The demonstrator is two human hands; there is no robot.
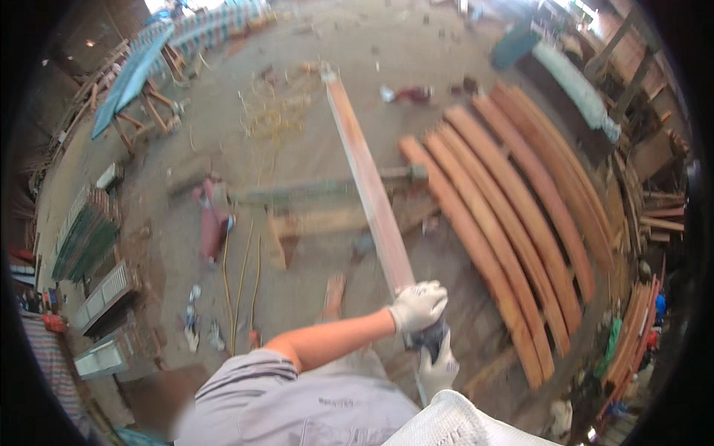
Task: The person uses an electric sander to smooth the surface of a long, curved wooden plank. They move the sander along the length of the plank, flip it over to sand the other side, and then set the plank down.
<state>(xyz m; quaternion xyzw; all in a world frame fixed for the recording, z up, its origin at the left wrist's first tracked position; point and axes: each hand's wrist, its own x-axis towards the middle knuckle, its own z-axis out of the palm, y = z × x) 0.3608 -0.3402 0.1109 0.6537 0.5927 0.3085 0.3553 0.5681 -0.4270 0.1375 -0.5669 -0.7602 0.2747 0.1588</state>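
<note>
Both gloved hands at work, you grip a dark hand tool [428, 339] at the near part of a long plank [379, 215] on a workshop floor [349, 44]. Your left hand [419, 306] is closed over the tool's front, its fingers curled; your right hand [439, 366] is wrapped around the rear, closer to your body. Whether any left fingertip also touches the wood, you cannot tell from this angle. The plank lies straight ahead of your hands, its long axis running away from you and leaning a little left toward its far end, with your left hand the nearer to it. It crosses above a green bar [305, 191], closer to the bar's right end than its left. Hands and tool hide the plank's near part. To your right, reddish-brown boards [470, 232] lie in a row.
</note>
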